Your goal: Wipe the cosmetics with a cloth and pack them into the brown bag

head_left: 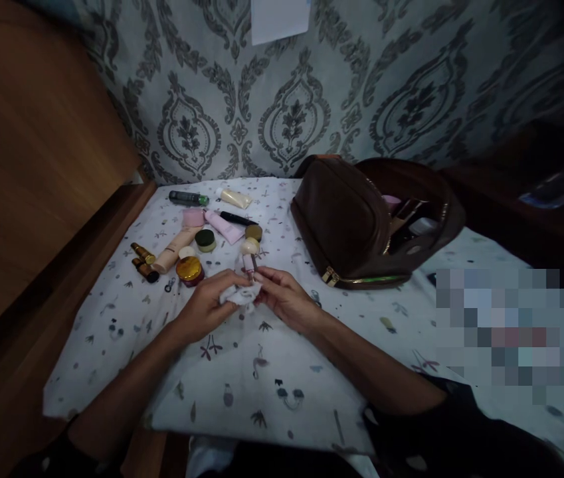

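My left hand [209, 305] is closed on a crumpled white cloth or tissue [240, 295], bunched between the thumb and fingers. Close against it, my right hand [289, 299] pinches a small slim cosmetic tube [248, 263], pale pink with a darker strip beside it; its exact kind is too small to make out. The fingertips of both hands meet around the cloth, hiding the tube's lower end. Just beyond them stand a small cream-coloured rounded piece [250, 246] and a jar with an olive-gold lid [253, 232]. An amber-lidded jar [190, 269] sits left of my left hand.
Several cosmetics lie behind my hands, among them a pink tube [224, 227], a beige bottle [175, 251], a dark-lidded jar [205, 239] and gold lipsticks [143, 253]. An unzipped brown bag [339, 219] stands to the right. A wooden panel [37, 159] borders the left side.
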`<state>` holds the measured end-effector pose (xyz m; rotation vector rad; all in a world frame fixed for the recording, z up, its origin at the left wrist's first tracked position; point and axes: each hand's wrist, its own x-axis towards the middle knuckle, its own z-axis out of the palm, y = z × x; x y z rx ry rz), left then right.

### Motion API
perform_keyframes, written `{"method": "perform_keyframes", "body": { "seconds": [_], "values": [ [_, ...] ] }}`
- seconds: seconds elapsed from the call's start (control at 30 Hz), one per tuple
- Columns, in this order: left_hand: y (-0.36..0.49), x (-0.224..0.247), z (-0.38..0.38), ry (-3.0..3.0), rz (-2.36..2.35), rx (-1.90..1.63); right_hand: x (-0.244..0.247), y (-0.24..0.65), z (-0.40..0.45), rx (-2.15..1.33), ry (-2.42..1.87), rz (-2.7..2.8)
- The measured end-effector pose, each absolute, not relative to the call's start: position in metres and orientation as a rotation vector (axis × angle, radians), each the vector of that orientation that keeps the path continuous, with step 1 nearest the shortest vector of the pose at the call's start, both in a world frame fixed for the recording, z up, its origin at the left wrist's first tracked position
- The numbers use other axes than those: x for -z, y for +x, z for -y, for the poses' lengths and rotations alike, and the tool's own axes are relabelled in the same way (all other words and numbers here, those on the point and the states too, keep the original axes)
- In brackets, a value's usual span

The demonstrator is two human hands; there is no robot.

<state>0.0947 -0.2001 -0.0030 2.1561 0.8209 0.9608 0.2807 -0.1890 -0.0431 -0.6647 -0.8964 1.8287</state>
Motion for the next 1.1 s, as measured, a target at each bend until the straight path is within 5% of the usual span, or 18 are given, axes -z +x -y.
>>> {"method": "perform_keyframes", "body": {
  "seconds": [0.4, 0.8, 1.1],
  "values": [
    [0.09, 0.006, 0.194, 1.906, -1.218, -1.164, 0.047, 0.284, 0.192, -1.934, -0.66, 0.933],
    [0.094, -0.001, 0.2, 2.041, -0.852, -0.903, 0.042, 0.279, 0.19, -1.851, -0.66, 0.861],
    [0.09, 0.004, 0.192, 1.808, -1.214, -1.15, 0.036, 0.284, 0.193, -1.98, -0.683, 0.91]
  ]
}}
